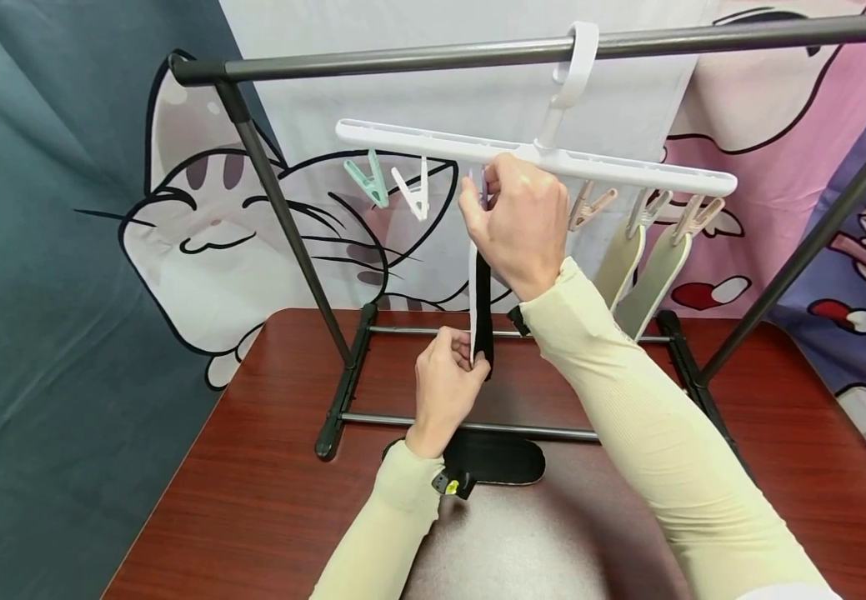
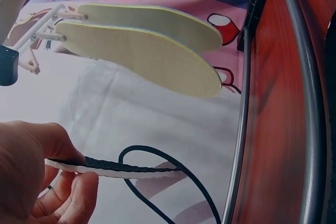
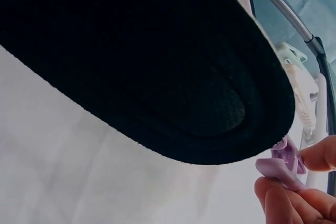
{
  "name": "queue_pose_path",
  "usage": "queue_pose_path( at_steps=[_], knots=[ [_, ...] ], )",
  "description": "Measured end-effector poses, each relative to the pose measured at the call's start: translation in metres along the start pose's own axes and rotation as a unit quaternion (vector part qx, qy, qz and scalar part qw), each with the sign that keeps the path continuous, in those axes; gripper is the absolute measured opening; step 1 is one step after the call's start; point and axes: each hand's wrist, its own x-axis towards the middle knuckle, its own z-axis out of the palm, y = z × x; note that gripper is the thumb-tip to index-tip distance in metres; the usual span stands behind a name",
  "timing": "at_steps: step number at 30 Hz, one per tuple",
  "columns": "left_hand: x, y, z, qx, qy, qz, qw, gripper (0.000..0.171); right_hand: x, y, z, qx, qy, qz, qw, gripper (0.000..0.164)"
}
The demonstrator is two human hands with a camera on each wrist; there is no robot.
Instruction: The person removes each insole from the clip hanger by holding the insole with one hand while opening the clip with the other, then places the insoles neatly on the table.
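A black insole with a white edge (image 1: 483,308) hangs nearly upright, seen almost edge-on in the head view. My left hand (image 1: 449,379) pinches its lower part between thumb and fingers. Up at the hanger, my right hand (image 1: 523,221) pinches a purple clip (image 3: 286,166) by its handles. In the right wrist view that clip sits at the rounded end of the insole (image 3: 157,72); whether its jaws grip the edge I cannot tell. The white clip hanger (image 1: 433,143) hangs tilted from a rail. Another black insole (image 1: 500,458) lies on the table below.
Two pale insoles (image 1: 658,279) hang from clips at the hanger's right. A green clip (image 1: 370,179), a white clip (image 1: 416,190) and a beige clip (image 1: 590,206) hang unused. The grey metal rack (image 1: 395,60) stands on the reddish-brown table (image 1: 222,492), with bars low across it.
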Motion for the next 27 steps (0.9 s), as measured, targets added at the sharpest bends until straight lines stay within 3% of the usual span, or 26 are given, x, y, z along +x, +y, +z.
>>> queue_pose_path(
  at_steps=[15, 27],
  knots=[
    [-0.007, -0.007, -0.015, 0.036, 0.019, 0.003, 0.9992, 0.017, -0.001, 0.000, -0.001, 0.008, -0.009, 0.012, 1.000, 0.024],
    [-0.014, -0.018, -0.024, 0.057, 0.009, 0.012, 0.9983, 0.016, -0.002, 0.000, -0.002, 0.007, -0.013, 0.023, 1.000, 0.025]
  ],
)
